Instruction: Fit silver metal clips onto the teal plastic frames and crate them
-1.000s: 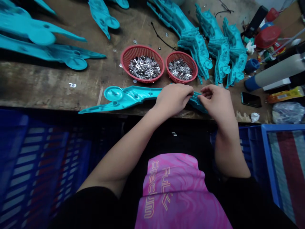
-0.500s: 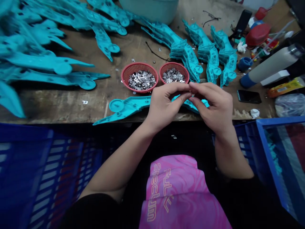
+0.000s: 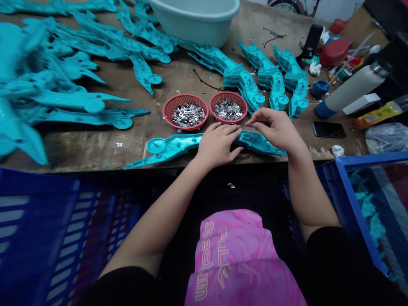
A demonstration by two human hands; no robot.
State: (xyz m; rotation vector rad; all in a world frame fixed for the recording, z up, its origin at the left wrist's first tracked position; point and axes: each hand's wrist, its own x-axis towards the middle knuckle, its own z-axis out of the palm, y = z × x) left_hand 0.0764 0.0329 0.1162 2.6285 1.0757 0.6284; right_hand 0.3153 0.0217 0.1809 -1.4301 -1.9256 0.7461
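My left fingers (image 3: 226, 132) lie open on the long blue plastic piece (image 3: 178, 144), and my right fingers (image 3: 259, 121) are open just above it.

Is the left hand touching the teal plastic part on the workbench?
Touching. The head view shows the left hand lying on the teal plastic part, with its palm and fingers covering the part's middle.
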